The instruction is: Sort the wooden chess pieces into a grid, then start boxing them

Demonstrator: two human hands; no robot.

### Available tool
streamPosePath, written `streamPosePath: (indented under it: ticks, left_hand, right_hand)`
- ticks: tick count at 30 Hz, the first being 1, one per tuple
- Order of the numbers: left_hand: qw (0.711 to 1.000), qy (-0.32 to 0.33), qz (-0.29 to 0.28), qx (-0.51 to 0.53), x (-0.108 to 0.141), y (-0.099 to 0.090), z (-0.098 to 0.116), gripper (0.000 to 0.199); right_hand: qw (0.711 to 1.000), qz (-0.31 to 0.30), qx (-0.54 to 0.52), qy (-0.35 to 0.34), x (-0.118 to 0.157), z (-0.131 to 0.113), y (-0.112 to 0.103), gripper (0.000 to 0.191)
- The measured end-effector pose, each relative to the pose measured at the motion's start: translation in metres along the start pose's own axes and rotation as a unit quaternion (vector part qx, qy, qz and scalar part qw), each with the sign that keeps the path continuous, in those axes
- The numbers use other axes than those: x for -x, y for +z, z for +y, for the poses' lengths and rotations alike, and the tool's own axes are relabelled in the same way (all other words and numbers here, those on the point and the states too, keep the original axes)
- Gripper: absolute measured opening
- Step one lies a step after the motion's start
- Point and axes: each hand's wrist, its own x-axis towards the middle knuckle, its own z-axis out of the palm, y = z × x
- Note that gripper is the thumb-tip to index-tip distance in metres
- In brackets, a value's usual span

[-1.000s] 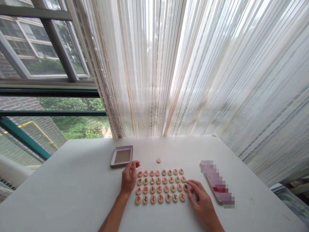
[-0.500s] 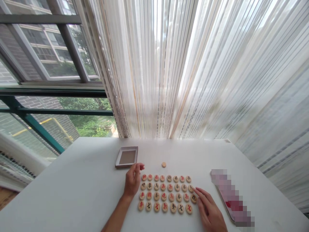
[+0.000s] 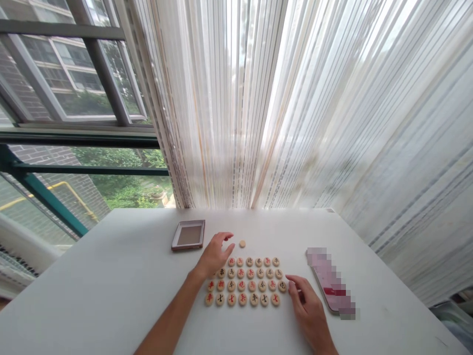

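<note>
Round wooden Chinese chess pieces (image 3: 242, 299) with red or black characters lie in several neat rows on the white table. One lone chess piece (image 3: 242, 244) rests beyond the far row, its upper face showing no character that I can make out. My left hand (image 3: 215, 255) reaches over the far left corner of the rows, thumb and fingers apart, just left of the lone piece and not touching it. It hides a few pieces beneath. To the right of the rows, my right hand (image 3: 308, 303) is loosely curved and empty, its fingertips close beside the end piece (image 3: 282, 286).
A shallow open box part (image 3: 203, 235) with a brown inside sits at the back left. On the right lies a long pinkish object (image 3: 327, 286), partly blurred out. The white table (image 3: 121, 276) meets a striped curtain (image 3: 221, 148) and a window (image 3: 74, 74) behind.
My left hand has moved forward and right over the far row's corner, its fingers opening towards the lone piece. My right hand has drawn slightly off the rows' right end. The view has shifted a little.
</note>
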Motion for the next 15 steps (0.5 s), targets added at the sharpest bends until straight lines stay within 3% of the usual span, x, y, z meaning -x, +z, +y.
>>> streamPosePath:
  ticks: [4, 8, 11, 15]
  left_hand:
    - [0.989, 0.037, -0.118, -0.080, -0.036, 0.012, 0.015, 0.034]
    - [0.959, 0.046, -0.224, -0.166, -0.060, 0.025, 0.028, 0.029]
    - [0.938, 0.048, -0.271, -0.211, -0.068, 0.031, 0.034, 0.029]
    - [0.926, 0.051, -0.292, -0.232, -0.076, 0.031, 0.036, 0.031]
  right_hand:
    - [0.999, -0.004, -0.030, 0.026, -0.001, -0.002, -0.002, 0.033]
    - [0.998, 0.009, -0.048, 0.047, -0.002, 0.002, -0.001, 0.036]
    - [0.997, 0.011, -0.058, 0.057, -0.002, 0.003, -0.001, 0.037]
    - [0.996, 0.006, -0.067, 0.062, -0.003, 0.000, -0.002, 0.037]
